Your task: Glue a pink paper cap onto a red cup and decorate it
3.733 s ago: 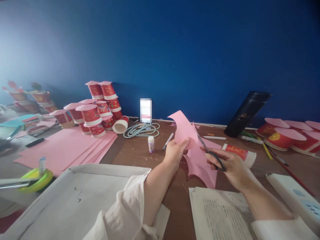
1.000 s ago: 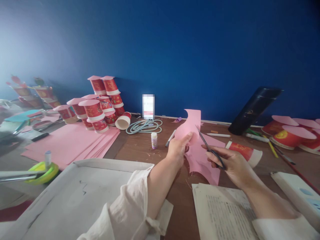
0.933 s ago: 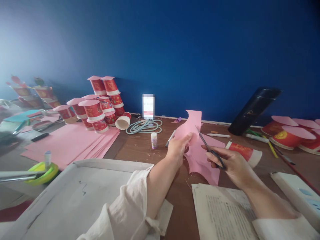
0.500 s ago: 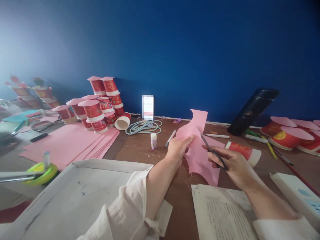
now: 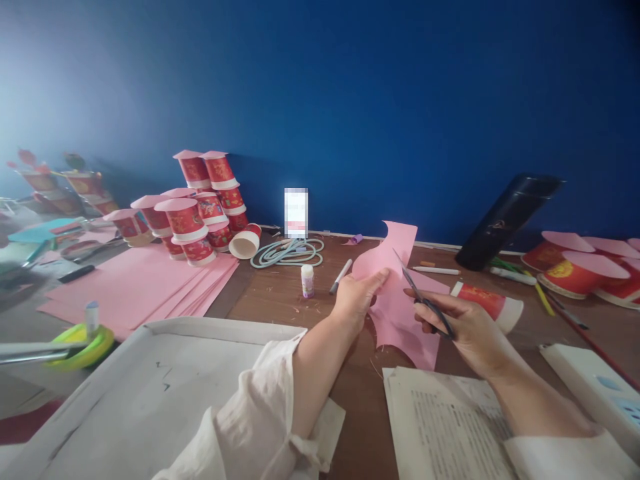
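My left hand (image 5: pixel 354 298) pinches a piece of pink paper (image 5: pixel 395 297) and holds it up above the brown table. My right hand (image 5: pixel 463 328) grips a pair of dark scissors (image 5: pixel 423 299), whose blades lie across the pink paper near its middle. The paper has a curved cut edge at the top and hangs down to the table between my hands. A red paper cup (image 5: pixel 487 305) lies on its side just behind my right hand.
Stacked red cups with pink lids (image 5: pixel 193 212) and pink sheets (image 5: pixel 135 285) lie left. A glue stick (image 5: pixel 307 281), a pen (image 5: pixel 341 276), a coiled cable (image 5: pixel 289 253), a black flask (image 5: pixel 507 217), more lidded cups (image 5: pixel 580 268), a white tray (image 5: pixel 150 393) and printed pages (image 5: pixel 445 427) surround my hands.
The pink paper has turned in my left hand, its upper flap swinging to the right. The scissors stay in the paper at about the same place.
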{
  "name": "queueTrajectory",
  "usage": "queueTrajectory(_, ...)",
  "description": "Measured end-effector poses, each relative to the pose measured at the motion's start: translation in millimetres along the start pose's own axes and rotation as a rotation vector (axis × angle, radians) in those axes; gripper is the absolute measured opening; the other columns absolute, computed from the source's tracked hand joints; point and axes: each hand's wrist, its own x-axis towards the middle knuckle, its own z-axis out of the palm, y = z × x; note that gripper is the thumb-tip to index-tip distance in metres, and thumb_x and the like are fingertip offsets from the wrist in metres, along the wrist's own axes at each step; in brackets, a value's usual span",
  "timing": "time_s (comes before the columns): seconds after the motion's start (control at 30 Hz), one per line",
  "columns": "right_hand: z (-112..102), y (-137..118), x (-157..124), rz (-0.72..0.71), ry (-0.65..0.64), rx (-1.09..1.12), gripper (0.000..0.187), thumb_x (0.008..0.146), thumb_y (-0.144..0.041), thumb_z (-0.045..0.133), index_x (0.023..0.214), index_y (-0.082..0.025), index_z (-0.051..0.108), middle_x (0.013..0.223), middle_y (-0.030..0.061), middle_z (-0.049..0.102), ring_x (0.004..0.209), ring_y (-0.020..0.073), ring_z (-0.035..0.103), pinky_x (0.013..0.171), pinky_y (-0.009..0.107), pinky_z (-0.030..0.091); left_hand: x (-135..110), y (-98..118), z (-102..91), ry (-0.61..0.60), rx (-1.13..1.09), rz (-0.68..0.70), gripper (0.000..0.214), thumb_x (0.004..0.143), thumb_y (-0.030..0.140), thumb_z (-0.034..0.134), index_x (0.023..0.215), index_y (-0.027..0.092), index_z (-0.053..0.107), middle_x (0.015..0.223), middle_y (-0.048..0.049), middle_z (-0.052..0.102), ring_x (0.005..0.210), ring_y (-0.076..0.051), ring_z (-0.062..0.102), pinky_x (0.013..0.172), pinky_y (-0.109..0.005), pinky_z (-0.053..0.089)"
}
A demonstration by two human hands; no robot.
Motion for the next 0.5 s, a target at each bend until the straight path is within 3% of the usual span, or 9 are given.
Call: queueTrajectory(0.5,-0.5,5.8,1.7,-0.049,-0.024,0.051,0.059,0.07,-0.056,0.08,0.118,-0.023,0.076,0.071,0.001,0.061,0.065,0.0138,0.054,0.062,0.03,0.053,-1.4,0.9,0.2,-0.005,0.0,-0.006,0.04,0.059,0.043,0.089,0.077,0.012,0.071,0.065,-0.0024,0.065,0.055,-0.011,0.056,0.055,-0.024,0.044)
